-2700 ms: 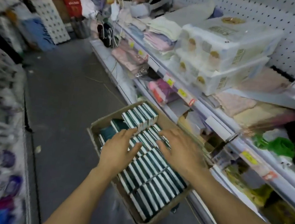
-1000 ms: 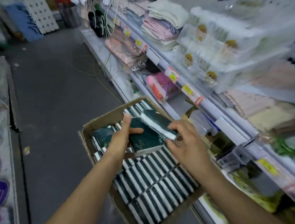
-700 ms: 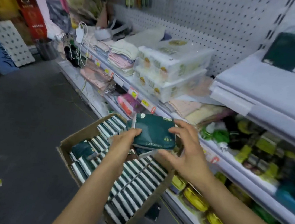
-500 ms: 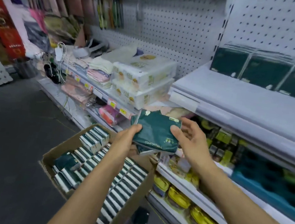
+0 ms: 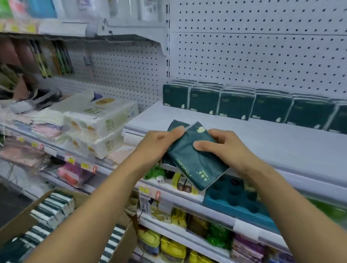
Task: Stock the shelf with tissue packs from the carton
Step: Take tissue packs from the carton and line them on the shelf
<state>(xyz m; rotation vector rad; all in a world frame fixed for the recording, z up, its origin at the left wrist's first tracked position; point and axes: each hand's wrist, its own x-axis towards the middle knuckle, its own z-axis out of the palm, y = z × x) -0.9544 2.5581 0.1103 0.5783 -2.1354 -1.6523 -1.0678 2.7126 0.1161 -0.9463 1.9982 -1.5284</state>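
Both hands hold dark green tissue packs (image 5: 195, 162) in front of the white shelf (image 5: 254, 138). My left hand (image 5: 158, 140) grips their left edge, with a second pack showing behind the front one. My right hand (image 5: 222, 150) grips the right side, thumb on the front face. A row of the same green packs (image 5: 253, 107) stands upright along the back of the shelf against the pegboard. The cardboard carton (image 5: 28, 220), holding several more packs on edge, sits low at the bottom left, partly hidden by my left forearm.
White bundles of tissue rolls (image 5: 99, 127) and folded cloths lie on the shelf to the left. A blue tray (image 5: 238, 201) and coloured packets fill the lower shelves. A higher shelf at the upper left holds rolls. Dark floor shows at the left.
Both hands lifted the green packs out of the carton and up to the front edge of the white shelf. The view has risen from the carton to the shelf.
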